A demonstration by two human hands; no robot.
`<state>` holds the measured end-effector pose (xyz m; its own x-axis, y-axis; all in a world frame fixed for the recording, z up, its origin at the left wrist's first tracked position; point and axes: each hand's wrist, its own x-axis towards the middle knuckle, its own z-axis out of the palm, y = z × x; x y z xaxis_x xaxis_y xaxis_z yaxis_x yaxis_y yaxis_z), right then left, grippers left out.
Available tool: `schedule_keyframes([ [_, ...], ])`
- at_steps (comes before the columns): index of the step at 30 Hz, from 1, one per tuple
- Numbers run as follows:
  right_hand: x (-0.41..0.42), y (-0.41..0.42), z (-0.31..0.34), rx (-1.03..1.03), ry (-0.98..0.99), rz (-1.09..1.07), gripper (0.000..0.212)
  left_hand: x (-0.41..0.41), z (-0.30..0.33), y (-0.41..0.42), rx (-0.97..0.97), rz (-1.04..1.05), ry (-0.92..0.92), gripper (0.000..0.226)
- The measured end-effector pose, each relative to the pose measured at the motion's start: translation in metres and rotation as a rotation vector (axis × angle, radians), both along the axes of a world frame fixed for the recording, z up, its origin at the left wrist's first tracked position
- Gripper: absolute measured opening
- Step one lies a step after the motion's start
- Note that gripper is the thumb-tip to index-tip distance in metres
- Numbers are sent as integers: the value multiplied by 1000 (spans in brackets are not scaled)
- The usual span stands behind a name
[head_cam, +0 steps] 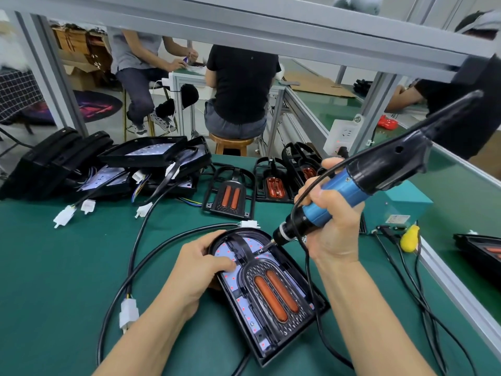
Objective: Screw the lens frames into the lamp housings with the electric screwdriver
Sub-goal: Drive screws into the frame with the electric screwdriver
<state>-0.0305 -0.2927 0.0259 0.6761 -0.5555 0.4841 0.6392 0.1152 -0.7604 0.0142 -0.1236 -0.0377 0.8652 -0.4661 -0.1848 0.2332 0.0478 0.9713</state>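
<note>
A: Left hand (pixel 202 263)?
B: Forearm comes in from the near edge of the green bench (pixel 54 267), angled up and right. Palm down on the rounded top left of the lamp housing (pixel 320 308); fingers curl over its rim and press on the lens frame (pixel 273 291) seated inside. Thumb lies along the housing's outer left side.

A: Right hand (pixel 329 213)?
B: Forearm rises steeply from the near edge, wrist bent back. Fingers and thumb wrap the blue barrel of the electric screwdriver (pixel 333 194), gripping it tight. Tool tilts down to the left; its bit meets the frame near the top right of the arch.

A: Housing's place?
B: Centre of the bench, close to the near edge, flat, narrow arched end pointing away. Two orange lens bars show in the frame. A black cable (pixel 141 267) loops round its left side to a white connector (pixel 128 313).

A: Elsewhere?
B: Spare lens frames (pixel 230 194) lie toward the far edge; stacked housings (pixel 151 156) sit at the far left. A teal power box (pixel 401 204) stands by the right edge.
</note>
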Motion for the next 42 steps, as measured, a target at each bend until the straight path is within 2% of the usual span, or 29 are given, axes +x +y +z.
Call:
schedule_keyframes([
  [3, 4, 4, -3, -60, 28, 5, 32, 2, -1, -2, 29, 0, 16, 44],
  [6, 5, 4, -4, -64, 46, 21, 36, 4, -2, -4, 54, 5, 18, 45],
  [11, 5, 4, -3, -31, 48, 41, 30, 6, -4, -7, 111, 10, 21, 44],
  [16, 7, 12, 0, -11, 74, -76, 34, 7, -4, -9, 145, 30, 21, 42],
  [21, 3, 17, -3, -72, 42, -52, 31, 6, -4, -11, 141, 47, 23, 45],
  [28, 6, -4, -8, 26, 98, -49, 39, 7, -5, -9, 151, 29, 5, 46],
  [33, 9, -9, -11, 3, 80, -30, 37, 8, -7, -8, 156, 9, 3, 34],
  [39, 14, -2, -6, -58, 80, -16, 26, 8, -5, -8, 146, 4, 4, 44],
  [42, 14, 0, -5, -62, 85, 3, 33, 7, -5, -8, 155, 3, -13, 45],
])
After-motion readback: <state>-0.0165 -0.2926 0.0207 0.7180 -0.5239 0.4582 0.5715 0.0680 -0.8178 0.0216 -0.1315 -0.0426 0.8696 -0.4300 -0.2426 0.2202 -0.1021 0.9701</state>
